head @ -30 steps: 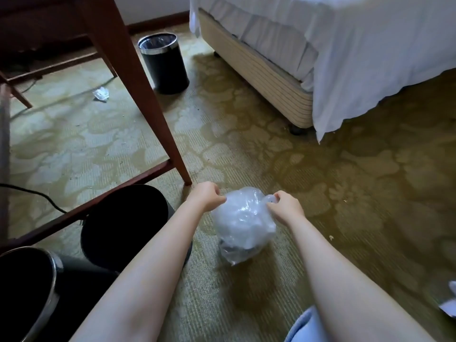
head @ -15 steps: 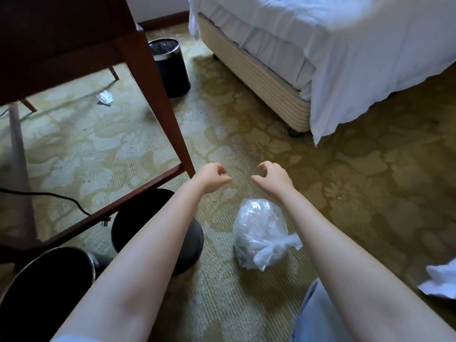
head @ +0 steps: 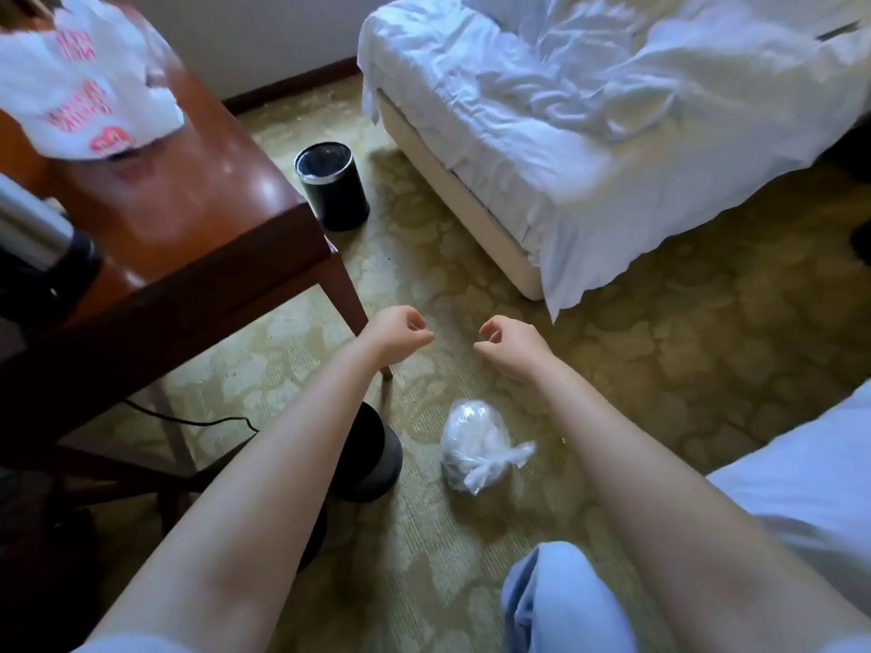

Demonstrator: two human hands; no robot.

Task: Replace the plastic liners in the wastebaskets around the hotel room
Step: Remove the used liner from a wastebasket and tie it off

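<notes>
Bag (head: 476, 446) lies apart from left hand (head: 399, 336) and right hand (head: 514, 342), fingers (head: 490, 325) loosely curled, empty.

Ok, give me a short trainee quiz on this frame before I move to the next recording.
1. True or false: the tied clear bag lies loose on the carpet.
2. The upright black wastebasket stands: A) on the floor between table and bed; B) on top of the table; C) on the bed.
3. What do the left hand and the right hand hold?
Key: 1 true; 2 A; 3 nothing.
</notes>
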